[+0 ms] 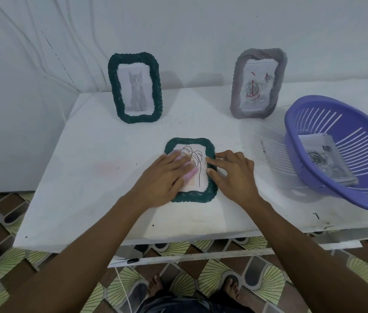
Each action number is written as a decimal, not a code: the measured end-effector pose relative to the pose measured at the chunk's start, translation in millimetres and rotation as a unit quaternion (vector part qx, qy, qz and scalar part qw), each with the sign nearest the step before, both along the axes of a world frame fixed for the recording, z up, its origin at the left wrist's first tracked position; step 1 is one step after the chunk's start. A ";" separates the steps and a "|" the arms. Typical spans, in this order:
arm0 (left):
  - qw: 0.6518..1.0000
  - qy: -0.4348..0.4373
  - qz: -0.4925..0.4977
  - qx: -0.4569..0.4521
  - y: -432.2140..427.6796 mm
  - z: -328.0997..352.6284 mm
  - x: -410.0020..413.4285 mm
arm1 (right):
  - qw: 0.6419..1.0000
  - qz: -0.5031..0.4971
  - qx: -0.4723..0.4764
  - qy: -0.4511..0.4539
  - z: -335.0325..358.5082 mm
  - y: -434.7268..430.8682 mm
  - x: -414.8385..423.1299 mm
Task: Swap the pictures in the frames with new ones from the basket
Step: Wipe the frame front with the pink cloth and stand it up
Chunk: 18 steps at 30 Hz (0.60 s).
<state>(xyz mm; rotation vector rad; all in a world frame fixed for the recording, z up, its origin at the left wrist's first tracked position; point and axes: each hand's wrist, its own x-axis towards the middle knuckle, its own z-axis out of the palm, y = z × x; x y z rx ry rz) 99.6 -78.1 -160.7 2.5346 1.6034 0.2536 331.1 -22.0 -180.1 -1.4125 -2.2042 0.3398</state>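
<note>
Single head-worn view, looking steeply down, close over white table (88,177)

Purple basket (295,123) (green frames (190,198))

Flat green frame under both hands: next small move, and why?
Probably slide the leaf drawing out of the flat green frame. The left hand lies flat on the paper, the right hand steadies the frame's right edge, and replacement pictures wait in the purple basket.
</note>
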 end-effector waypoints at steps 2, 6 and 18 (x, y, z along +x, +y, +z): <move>0.999 0.011 0.046 -0.009 21.9 4.0 2.3 | 1.000 -0.003 -0.001 -0.002 1.1 -0.8 -0.8; 0.995 0.017 0.101 -0.013 47.4 6.0 15.3 | 1.000 -0.004 0.000 -0.007 1.5 -1.1 -1.0; 0.998 -0.059 -0.017 0.022 -20.8 -6.8 -7.6 | 1.000 -0.006 0.013 -0.004 -0.9 0.1 -1.6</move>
